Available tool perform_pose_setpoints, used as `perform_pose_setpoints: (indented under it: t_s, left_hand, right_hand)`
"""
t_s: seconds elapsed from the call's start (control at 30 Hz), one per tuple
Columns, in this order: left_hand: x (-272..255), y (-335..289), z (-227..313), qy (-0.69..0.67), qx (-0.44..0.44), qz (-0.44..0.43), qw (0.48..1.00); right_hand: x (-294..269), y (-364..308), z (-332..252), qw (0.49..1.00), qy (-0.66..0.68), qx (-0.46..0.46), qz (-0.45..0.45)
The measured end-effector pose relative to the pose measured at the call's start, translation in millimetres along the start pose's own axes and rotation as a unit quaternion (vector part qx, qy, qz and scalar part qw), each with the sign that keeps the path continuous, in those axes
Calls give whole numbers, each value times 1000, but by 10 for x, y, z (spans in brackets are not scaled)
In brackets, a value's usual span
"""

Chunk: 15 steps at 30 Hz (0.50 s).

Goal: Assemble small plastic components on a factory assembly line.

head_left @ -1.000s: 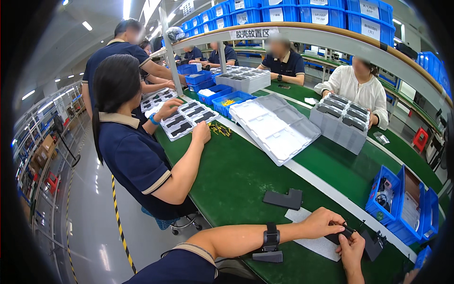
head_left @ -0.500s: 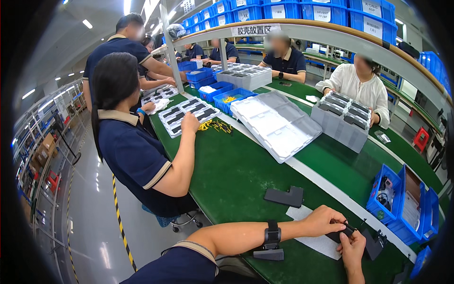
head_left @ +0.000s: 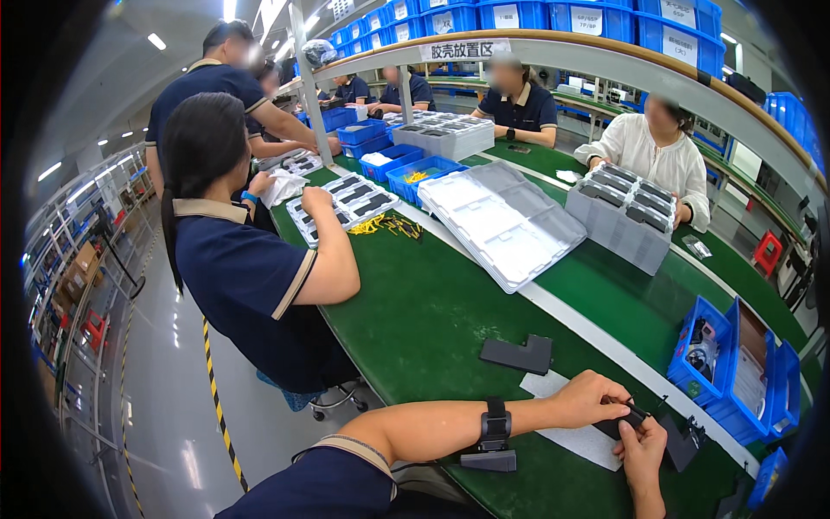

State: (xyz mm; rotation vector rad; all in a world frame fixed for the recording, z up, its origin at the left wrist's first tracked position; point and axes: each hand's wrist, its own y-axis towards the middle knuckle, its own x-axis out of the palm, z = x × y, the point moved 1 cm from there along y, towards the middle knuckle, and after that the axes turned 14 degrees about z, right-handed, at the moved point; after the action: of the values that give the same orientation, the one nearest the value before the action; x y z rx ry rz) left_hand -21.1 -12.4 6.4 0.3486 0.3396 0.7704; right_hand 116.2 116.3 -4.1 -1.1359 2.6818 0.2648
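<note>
At the lower right, my left hand and my right hand pinch a small black flat part between them. The fingers cover much of it, so its exact kind is hidden. Under my hands lies a whitish sheet on the green bench top. Just beyond it rests an L-shaped black flat block. To the right of my right hand is another dark flat piece, with small black bits at its edge. A black strap with a small device is round my left wrist.
Blue bins stand at the right edge. Stacked clear plastic trays lie farther up the bench. A co-worker sits at the left beside a tray of black parts and yellow-black pieces. Opposite, a person holds a grey tray stack.
The co-worker at the left has drawn a hand back to the left over the tray of black parts. My hands keep nearly the same grip on the black part.
</note>
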Motion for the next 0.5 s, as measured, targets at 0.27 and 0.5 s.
perform_pose_setpoints:
  t_s: [0.27,0.5]
  left_hand:
    - [-18,13,-5,9,-1,4,1000]
    - [-5,-3,-13,-1,-1,2,1000]
  right_hand:
    - [30,14,-34,1000,10,-1,-2]
    - [16,4,-13,1000,6,-8,-4]
